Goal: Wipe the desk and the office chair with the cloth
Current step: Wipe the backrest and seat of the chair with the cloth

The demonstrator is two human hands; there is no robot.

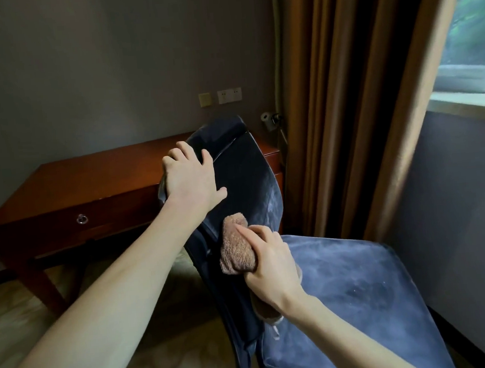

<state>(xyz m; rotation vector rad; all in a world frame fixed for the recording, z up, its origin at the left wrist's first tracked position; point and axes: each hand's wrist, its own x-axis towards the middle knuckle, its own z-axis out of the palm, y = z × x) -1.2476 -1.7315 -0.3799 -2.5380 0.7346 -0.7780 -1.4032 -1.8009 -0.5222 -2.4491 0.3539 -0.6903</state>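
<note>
If the left hand (189,179), fingers (188,149) spread loose on the backrest of the office chair (246,177), slips, the chair may swivel away from the cloth (236,249) clenched in the right hand (272,266).

Beneath the right hand's (272,272) curled fingers (262,236), the fuzzy brown cloth's (235,252) middle is hidden; its lower end is blurred.
</note>
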